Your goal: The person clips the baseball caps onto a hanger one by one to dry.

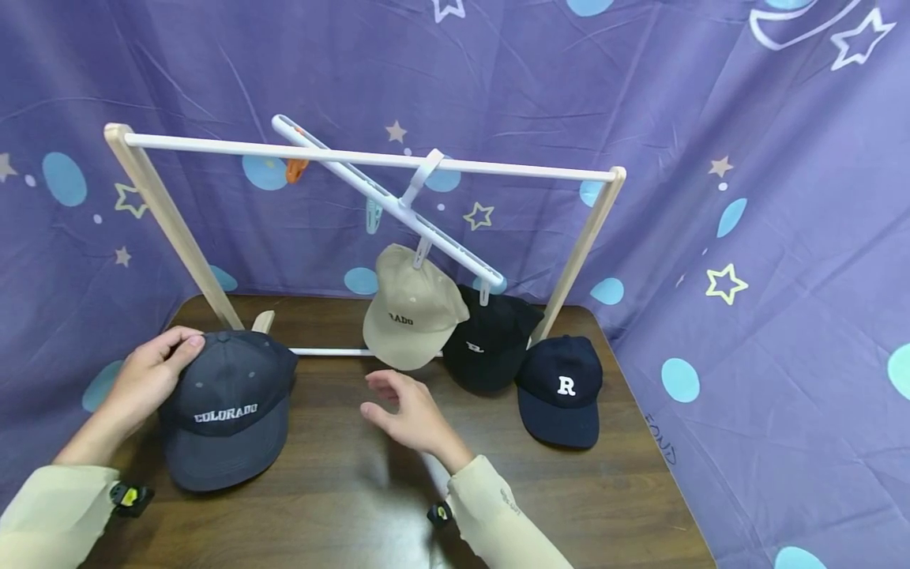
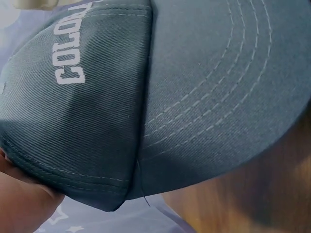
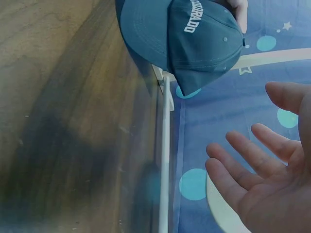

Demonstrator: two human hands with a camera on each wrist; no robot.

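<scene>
Purple fabric printed with stars and blue ovals drapes behind a brown wooden worktop, where a person in pale sleeves handles a dark grey cap lettered "COLORADO"; the left hand pinches the cap at the upper left of its crown, thumb on the cloth, so that the cap sits just to the right of that hand, its brim angled down toward the wearer of the camera; whether the brim touches the wood cannot be told.

Well to the cap's right, the right hand holds nothing, its fingers loosely spread and its thumb apart; of the two hands, only the left touches the cap.

Just beyond the right hand, a beige cap hangs by a clip from a white hanger hooked over the rail of a rack; beside it a black cap hangs from the hanger's lower end; farther right, a navy cap marked "R" stands near the rack's right leg; an orange clip and a pale blue clip dangle from the hanger.
</scene>
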